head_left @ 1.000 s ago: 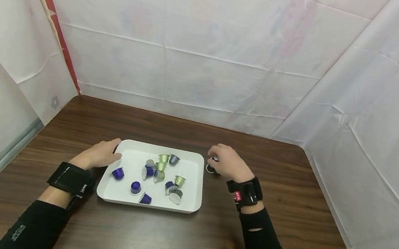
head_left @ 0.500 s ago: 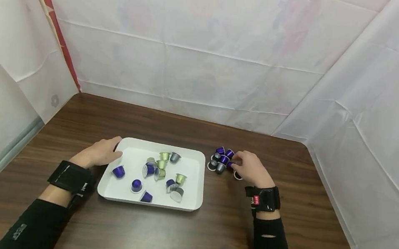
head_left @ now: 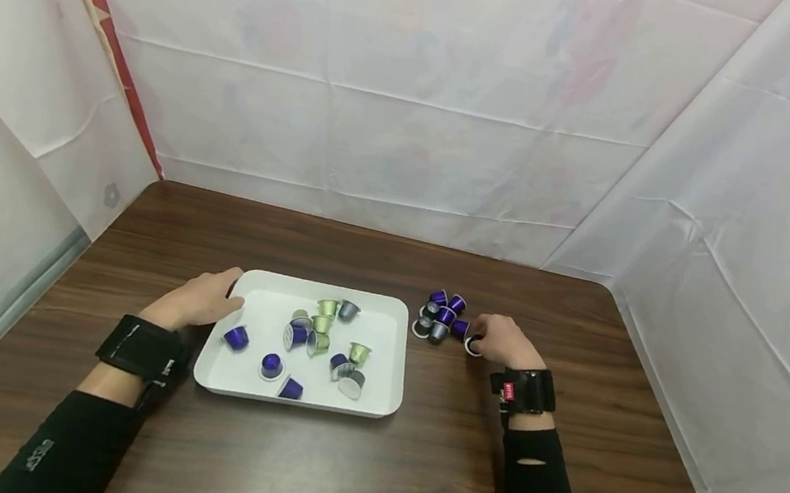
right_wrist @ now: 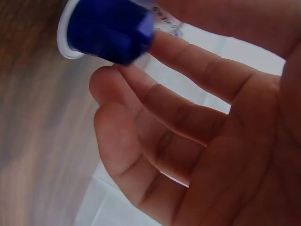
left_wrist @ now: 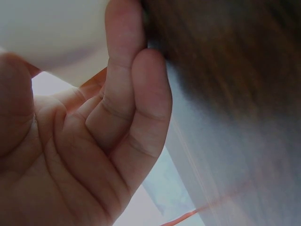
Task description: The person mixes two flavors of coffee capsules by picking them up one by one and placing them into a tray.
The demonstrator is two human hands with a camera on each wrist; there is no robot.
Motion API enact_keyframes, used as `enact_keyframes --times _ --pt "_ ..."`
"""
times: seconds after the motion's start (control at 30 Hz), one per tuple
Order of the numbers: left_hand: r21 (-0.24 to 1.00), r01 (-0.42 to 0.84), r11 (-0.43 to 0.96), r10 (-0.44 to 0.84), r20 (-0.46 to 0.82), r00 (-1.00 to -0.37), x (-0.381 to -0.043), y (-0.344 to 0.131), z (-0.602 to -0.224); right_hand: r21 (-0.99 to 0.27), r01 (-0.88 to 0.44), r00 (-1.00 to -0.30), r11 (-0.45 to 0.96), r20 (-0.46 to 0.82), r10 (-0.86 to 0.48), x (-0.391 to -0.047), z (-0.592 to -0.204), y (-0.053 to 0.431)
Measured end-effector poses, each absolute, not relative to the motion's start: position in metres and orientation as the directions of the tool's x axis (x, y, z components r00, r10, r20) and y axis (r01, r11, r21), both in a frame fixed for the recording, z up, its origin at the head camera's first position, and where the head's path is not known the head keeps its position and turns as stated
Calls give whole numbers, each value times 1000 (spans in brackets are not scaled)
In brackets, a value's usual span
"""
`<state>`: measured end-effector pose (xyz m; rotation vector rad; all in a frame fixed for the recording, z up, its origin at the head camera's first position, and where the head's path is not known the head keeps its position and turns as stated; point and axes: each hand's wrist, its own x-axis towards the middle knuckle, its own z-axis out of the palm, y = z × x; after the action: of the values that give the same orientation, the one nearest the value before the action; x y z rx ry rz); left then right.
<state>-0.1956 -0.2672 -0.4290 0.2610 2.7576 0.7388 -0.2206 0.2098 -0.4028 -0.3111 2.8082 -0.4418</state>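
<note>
In the head view, my left hand (head_left: 199,300) grips the left rim of a white tray (head_left: 382,345), thumb above the edge and fingers outside it. The left wrist view shows these fingers (left_wrist: 151,94) curled beside the tray's pale wall (left_wrist: 56,33). My right hand (head_left: 506,343) is low over the table, right of the tray. It pinches a dark coffee capsule with a white rim (head_left: 473,346) at its fingertips. The right wrist view shows a blue capsule (right_wrist: 108,30) by the thumb and index finger; the fingertips behind it are partly hidden.
Green, purple and grey capsules (head_left: 290,388) lie scattered in the tray. Between tray and right hand, several purple and dark capsules (head_left: 444,316) form a close cluster on the brown wooden table (head_left: 335,472). White sheeting (head_left: 400,97) walls the back and sides.
My right hand has moved right from over the capsule cluster to its right end, uncovering the cluster. The left hand stays on the tray's rim.
</note>
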Motion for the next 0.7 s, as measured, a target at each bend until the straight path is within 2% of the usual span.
enact_keyframes --times 0.37,0.7 --pt "508 107 854 245 -212 -946 -195 -267 -425 -318 -133 -929 939 -289 -230 -227 -414 212" --pt "518 114 848 254 -209 -944 -195 -268 -428 -317 -121 -944 941 -257 -208 -224 -408 217"
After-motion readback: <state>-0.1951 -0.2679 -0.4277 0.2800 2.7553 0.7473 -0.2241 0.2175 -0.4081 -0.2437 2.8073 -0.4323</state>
